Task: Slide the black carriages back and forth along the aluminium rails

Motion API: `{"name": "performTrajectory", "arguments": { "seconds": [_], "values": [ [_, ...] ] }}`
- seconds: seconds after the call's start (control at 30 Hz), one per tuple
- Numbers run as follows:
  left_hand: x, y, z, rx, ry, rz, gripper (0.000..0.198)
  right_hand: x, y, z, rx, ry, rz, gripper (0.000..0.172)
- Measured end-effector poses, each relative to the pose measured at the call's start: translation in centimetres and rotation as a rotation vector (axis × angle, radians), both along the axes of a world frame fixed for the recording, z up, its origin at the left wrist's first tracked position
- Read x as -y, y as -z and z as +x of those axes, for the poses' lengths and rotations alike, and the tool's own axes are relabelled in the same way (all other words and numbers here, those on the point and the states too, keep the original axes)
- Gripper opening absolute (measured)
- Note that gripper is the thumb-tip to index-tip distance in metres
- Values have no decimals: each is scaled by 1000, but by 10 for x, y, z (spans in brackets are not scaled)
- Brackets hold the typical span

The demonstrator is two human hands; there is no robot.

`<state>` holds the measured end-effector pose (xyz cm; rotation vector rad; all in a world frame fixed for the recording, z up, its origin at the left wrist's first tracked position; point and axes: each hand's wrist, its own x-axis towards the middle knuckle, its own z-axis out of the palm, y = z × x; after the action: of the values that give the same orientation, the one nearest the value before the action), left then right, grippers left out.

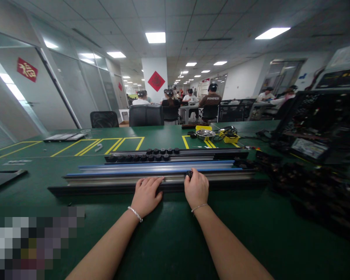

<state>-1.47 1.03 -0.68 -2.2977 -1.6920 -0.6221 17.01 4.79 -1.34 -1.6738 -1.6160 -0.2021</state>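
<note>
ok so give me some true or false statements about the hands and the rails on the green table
1. The left hand lies flat on the long silver metal rail. True.
2. The right hand grips a yellow screwdriver. False: its fingers pinch a small black round part at the rail.
3. A row of small black round knobs sits along the farther black rail. True.
4. The round metal bowl stands between the two hands. False: it stands far back on the green table, in front of a yellow tray.
</note>
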Motion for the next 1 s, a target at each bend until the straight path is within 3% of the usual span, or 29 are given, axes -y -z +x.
{"name": "performTrajectory", "arguments": {
  "seconds": [0.33,0.57,1.0],
  "values": [
    [0,-1,0,22,3,-12,45,3,-5,11,5,28,-8,35],
    [1,-2,-1,22,10,-4,45,5,-5,28,33,-25,-53,27],
    [-1,-1,-1,36,18,-5,45,3,-3,29,27,50,-35,28]
  ]
}}
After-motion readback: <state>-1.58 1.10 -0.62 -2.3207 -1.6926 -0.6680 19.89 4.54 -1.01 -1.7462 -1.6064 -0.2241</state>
